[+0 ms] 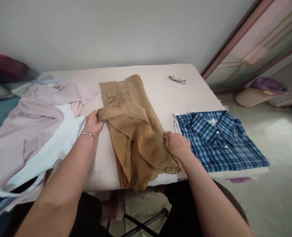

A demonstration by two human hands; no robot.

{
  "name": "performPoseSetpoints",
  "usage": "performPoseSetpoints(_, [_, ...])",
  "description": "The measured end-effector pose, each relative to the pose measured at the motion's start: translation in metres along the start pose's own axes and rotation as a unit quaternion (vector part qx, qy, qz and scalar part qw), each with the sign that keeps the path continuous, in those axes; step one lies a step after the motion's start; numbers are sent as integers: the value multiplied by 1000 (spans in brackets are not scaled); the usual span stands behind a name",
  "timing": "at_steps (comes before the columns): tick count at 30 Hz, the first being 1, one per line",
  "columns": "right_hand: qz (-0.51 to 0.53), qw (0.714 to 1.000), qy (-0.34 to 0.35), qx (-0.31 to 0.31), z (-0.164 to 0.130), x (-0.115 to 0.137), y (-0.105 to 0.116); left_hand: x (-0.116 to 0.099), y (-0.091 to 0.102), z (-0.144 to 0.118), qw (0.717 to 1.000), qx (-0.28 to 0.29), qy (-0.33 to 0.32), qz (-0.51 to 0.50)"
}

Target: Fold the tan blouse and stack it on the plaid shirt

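Seen from the head camera, the left hand [93, 123] pinched a fold of the soft tan garment [133, 131] lying mid-table [160, 95]; the right hand [177, 144] closed on its right edge, just beside a folded blue plaid shirt [220, 140]; crumpled pink cloth [32, 121] lay left.

Soft, even daylight with faint shadows, no glare, slight blur and wide-angle stretching toward the edges.

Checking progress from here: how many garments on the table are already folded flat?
1: the blue plaid shirt at the table's right edge. The tan garment is half-folded between left hand and right hand; others lie heaped at left, possibly hiding more.
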State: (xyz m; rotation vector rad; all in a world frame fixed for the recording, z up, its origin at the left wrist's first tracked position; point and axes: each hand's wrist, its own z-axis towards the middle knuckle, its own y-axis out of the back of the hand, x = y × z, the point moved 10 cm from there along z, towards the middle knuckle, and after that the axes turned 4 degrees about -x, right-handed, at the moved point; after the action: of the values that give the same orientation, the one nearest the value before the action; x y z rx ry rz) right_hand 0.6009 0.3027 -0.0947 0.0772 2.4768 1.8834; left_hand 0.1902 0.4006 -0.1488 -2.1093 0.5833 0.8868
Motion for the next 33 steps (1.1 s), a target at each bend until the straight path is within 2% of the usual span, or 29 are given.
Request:
performPoseSetpoints(3, [-1,1000,8,10,2,-2,-4,4,2,0,1000,3,29,3])
performPoseSetpoints(7, [10,1000,-6,-10,12,-4,3,2,4,-1,1000,-4,27,-4])
performPoseSetpoints(11, [36,999,7,-40,29,17,13,3,8,-2,999,-22,28,-10])
performPoseSetpoints(14, [47,998,20,-47,40,29,11,4,12,-1,999,-36,26,-7])
performPoseSetpoints(20, [20,997,0,-70,42,18,9,2,13,0,999,-28,17,3])
performPoseSetpoints(25, [-37,979,44,-193,22,38,34,1,11,-1,1000,-20,4,16])
performPoseSetpoints(26, [-37,977,60,-201,20,45,33,1,11,-1,1000,-16,1,21])
performPoseSetpoints(28, [-35,980,80,-177,20,54,22,0,10,-1,999,-6,-9,37])
performPoseSetpoints(31, [-47,987,85,-128,25,59,1,-3,12,-3,997,-3,-36,61])
performPoseSetpoints(33, [-51,987,83,-126,25,60,-3,-5,13,-6,993,0,-64,96])
